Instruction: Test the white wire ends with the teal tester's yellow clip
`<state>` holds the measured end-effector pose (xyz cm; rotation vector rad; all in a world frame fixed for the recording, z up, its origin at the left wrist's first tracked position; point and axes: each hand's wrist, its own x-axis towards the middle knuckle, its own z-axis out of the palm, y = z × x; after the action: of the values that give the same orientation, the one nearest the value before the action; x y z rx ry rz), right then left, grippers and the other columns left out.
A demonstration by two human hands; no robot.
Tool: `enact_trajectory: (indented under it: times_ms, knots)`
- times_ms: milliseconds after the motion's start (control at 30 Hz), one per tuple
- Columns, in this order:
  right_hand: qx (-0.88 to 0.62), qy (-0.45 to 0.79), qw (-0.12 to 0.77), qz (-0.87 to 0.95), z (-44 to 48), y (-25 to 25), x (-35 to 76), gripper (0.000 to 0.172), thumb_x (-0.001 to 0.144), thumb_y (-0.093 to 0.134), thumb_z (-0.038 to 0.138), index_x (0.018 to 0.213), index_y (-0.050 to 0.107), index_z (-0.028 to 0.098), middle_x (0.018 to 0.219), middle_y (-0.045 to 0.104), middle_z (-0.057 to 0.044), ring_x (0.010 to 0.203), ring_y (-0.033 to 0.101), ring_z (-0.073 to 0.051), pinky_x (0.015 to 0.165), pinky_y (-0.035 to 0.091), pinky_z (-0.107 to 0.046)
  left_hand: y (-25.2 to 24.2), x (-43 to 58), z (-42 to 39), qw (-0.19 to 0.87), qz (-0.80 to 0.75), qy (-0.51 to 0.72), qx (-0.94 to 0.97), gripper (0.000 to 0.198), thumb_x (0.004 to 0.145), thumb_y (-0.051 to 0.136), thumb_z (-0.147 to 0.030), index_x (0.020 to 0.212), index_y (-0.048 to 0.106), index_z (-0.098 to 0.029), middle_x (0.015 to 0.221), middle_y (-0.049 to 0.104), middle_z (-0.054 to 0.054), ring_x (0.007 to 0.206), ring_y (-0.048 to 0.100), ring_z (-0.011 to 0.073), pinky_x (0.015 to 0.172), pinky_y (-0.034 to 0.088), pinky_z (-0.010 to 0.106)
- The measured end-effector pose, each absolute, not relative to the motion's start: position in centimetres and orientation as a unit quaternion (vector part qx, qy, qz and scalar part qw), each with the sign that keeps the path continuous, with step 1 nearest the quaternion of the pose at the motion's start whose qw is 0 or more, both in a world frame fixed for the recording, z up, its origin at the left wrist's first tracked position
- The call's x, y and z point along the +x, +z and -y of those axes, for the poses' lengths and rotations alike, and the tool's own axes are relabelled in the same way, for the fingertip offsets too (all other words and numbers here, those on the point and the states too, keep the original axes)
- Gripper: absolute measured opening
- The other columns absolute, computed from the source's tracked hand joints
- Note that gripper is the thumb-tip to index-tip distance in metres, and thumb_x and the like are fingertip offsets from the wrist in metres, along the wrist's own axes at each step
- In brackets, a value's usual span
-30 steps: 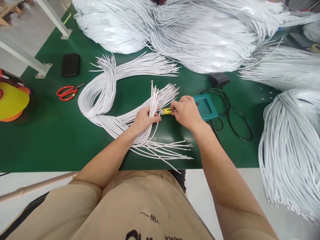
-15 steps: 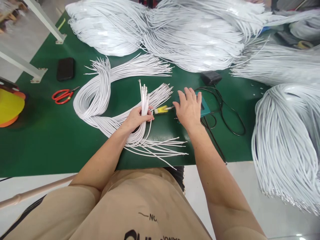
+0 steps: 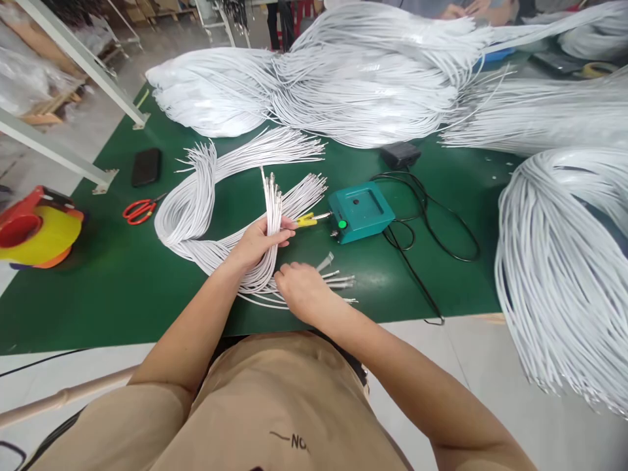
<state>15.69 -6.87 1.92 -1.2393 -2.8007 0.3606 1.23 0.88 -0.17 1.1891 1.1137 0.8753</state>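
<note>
My left hand (image 3: pixel 260 243) is wrapped round a bent bunch of white cables (image 3: pixel 273 208), whose tips point up. Just to its right, my right hand (image 3: pixel 303 292) is closed over the loose cable ends (image 3: pixel 341 282) near the front of the bench; its fingertips are curled under, and what they pinch is hidden. A teal box (image 3: pixel 362 210) with a green light stands right of the hands. From its left side a metal tip with a yellow clip (image 3: pixel 307 220) reaches towards the held bunch. A larger looped cable bundle (image 3: pixel 184 208) lies to the left.
Red-handled cutters (image 3: pixel 140 210), a black case (image 3: pixel 146 167) and a tape dispenser (image 3: pixel 42 229) are at the left. Big white cable heaps (image 3: pixel 367 85) line the back, another (image 3: pixel 559 275) hangs over the right edge. A black adapter (image 3: pixel 401 155) trails cords. Another person's hands (image 3: pixel 471 9) show behind.
My right hand has moved from over the teal box down and left to the loose cable ends, and its fingers have closed. My left hand still grips the bunch. The view has shifted.
</note>
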Motion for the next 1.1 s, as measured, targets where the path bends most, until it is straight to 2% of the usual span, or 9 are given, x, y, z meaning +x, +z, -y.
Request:
enact_trajectory:
  times_ms: [100,200,267,333,467,667,800,933,1100]
  knots:
    - [-0.422,0.167,0.041,0.890,6.2,3.2,17.7,0.023,0.096,0.048,0.025,0.096,0.071,0.020,0.087,0.074,-0.006,0.077,0.068,-0.020,0.067,0.049,-0.031,-0.1,1.1,-0.7,0.601,-0.494,0.371,0.506,0.041,0.067,0.082,-0.037,0.101,0.071,-0.016,0.087,0.069,0.004,0.076,0.062,0.0134,0.074,0.049,0.028]
    - [-0.481,0.109,0.122,0.861,3.6,4.4,21.8,0.024,0.093,0.053,0.022,0.110,0.068,0.016,0.117,0.070,-0.013,0.109,0.064,-0.025,0.092,0.049,-0.038,-0.2,1.2,-0.5,0.597,-0.494,0.379,0.506,0.044,0.068,0.082,-0.037,0.105,0.072,-0.016,0.082,0.066,0.002,0.070,0.058,0.0115,0.073,0.048,0.028]
    - [-0.497,0.027,0.137,0.857,1.4,4.6,25.1,0.055,0.078,0.071,0.019,0.132,0.058,0.018,0.147,0.050,-0.017,0.139,0.042,-0.034,0.113,0.031,-0.055,-0.2,1.3,-0.3,0.591,-0.501,0.385,0.502,0.045,0.068,0.082,-0.036,0.106,0.072,-0.016,0.083,0.066,0.001,0.071,0.059,0.0116,0.074,0.048,0.028]
    - [-0.517,0.013,0.078,0.852,-0.8,4.4,27.9,0.089,0.067,0.081,0.023,0.147,0.043,0.018,0.159,0.031,-0.020,0.149,0.022,-0.041,0.116,0.018,-0.066,0.0,1.5,-0.1,0.588,-0.509,0.388,0.494,0.047,0.066,0.083,-0.036,0.108,0.071,-0.017,0.085,0.066,0.001,0.073,0.061,0.0124,0.077,0.049,0.029]
    - [-0.500,0.019,0.011,0.866,-3.9,3.2,31.0,0.108,0.062,0.083,0.033,0.154,0.029,0.020,0.160,0.028,-0.021,0.149,0.019,-0.042,0.115,0.017,-0.068,0.2,2.1,0.0,0.589,-0.520,0.391,0.480,0.044,0.068,0.082,-0.040,0.104,0.069,-0.016,0.083,0.069,0.003,0.075,0.065,0.0146,0.080,0.050,0.031]
    - [-0.476,-0.007,0.019,0.879,-5.9,3.1,32.0,0.099,0.066,0.078,0.031,0.152,0.032,0.015,0.153,0.037,-0.024,0.145,0.028,-0.041,0.115,0.021,-0.064,0.4,2.8,-0.3,0.570,-0.544,0.416,0.455,0.036,0.068,0.082,-0.039,0.092,0.068,-0.015,0.085,0.069,0.003,0.079,0.065,0.0149,0.084,0.049,0.031]
    - [-0.501,0.010,0.072,0.862,-5.3,4.6,29.0,0.078,0.071,0.073,0.021,0.143,0.046,0.014,0.151,0.042,-0.022,0.143,0.031,-0.042,0.113,0.023,-0.064,0.8,3.1,-0.5,0.563,-0.550,0.430,0.443,0.036,0.066,0.083,-0.036,0.091,0.068,-0.015,0.086,0.069,0.002,0.080,0.065,0.0147,0.085,0.050,0.031]
    - [-0.505,0.199,0.221,0.810,-4.4,4.8,23.4,0.028,0.088,0.058,0.028,0.110,0.070,0.015,0.104,0.072,-0.013,0.101,0.065,-0.026,0.089,0.049,-0.040,1.0,3.2,-0.4,0.551,-0.550,0.440,0.448,0.035,0.066,0.083,-0.035,0.091,0.067,-0.015,0.083,0.068,0.001,0.077,0.065,0.0145,0.083,0.050,0.032]
    - [-0.467,0.462,0.381,0.651,-5.4,2.0,19.7,0.017,0.074,0.071,0.035,0.073,0.071,0.018,0.071,0.070,-0.002,0.067,0.061,-0.016,0.069,0.047,-0.031,0.7,3.2,-0.1,0.530,-0.546,0.426,0.489,0.029,0.069,0.081,-0.034,0.084,0.063,-0.016,0.080,0.067,0.001,0.078,0.065,0.0151,0.081,0.050,0.031]
